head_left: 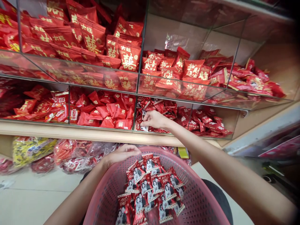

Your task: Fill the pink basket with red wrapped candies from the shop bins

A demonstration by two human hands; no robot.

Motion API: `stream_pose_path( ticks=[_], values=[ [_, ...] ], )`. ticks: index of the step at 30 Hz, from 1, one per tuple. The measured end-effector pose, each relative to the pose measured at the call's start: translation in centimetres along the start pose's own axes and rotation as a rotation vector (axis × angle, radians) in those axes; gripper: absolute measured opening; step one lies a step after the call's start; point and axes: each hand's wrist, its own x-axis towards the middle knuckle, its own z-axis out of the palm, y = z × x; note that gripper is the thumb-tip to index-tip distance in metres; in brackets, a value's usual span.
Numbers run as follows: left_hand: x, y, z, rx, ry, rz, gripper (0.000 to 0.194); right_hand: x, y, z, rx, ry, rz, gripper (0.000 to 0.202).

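The right hand (153,119) reaches into a lower glass compartment (164,93), fingers pinched closed on a red packet (143,127) among many. The left hand (122,153) grips the far rim of the pink basket (201,200), which holds similar packets (150,187).

A pale wooden shelf unit (93,133) carries two rows of clear glass-fronted compartments (138,84), each heaped with small red foil snack packets (105,112) bearing gold or white characters. Beneath it, on the light tiled floor (35,193), lie clear plastic bags of red packets (77,154) and a yellow bag (28,148).
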Motion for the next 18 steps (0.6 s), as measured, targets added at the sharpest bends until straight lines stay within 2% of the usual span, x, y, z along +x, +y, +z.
stream_pose_path(
  ticks=[3, 8, 11, 15, 18],
  values=[
    [-0.1, 0.3, 0.0, -0.002, -0.004, -0.009, 0.035, 0.1, 0.2, 0.9, 0.033, 0.087, 0.027, 0.019],
    [-0.2, 0.4, 0.0, 0.010, 0.009, -0.021, 0.035, -0.5, 0.0, 1.5, 0.103, 0.140, 0.020, 0.017],
    [-0.2, 0.4, 0.2, -0.004, 0.023, -0.032, 0.037, -1.0, 0.0, 1.5, 0.123, 0.165, 0.023, 0.010],
    [-0.2, 0.5, 0.2, 0.001, 0.024, -0.027, 0.036, -1.6, 0.0, 1.3, 0.117, 0.238, 0.032, 0.015],
    [-0.2, 0.6, 0.2, -0.003, 0.022, -0.031, 0.035, -3.0, -0.6, 0.3, 0.146, 0.341, -0.026, 0.018]
  ],
)
